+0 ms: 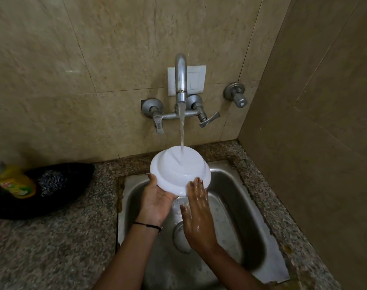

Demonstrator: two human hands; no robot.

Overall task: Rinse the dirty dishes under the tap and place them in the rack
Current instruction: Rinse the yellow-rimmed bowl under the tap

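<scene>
Bracing the bowl (179,164) rim, left hand (157,200) and right hand (197,214) clear the sink (237,195).

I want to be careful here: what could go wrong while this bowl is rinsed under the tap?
1. The bowl is wet; the left hand holds its rim and the right hand only touches it with straight fingers, so it might slip into the sink.
2. Water from the tap hits the upturned base and may splash onto the counter.
</scene>
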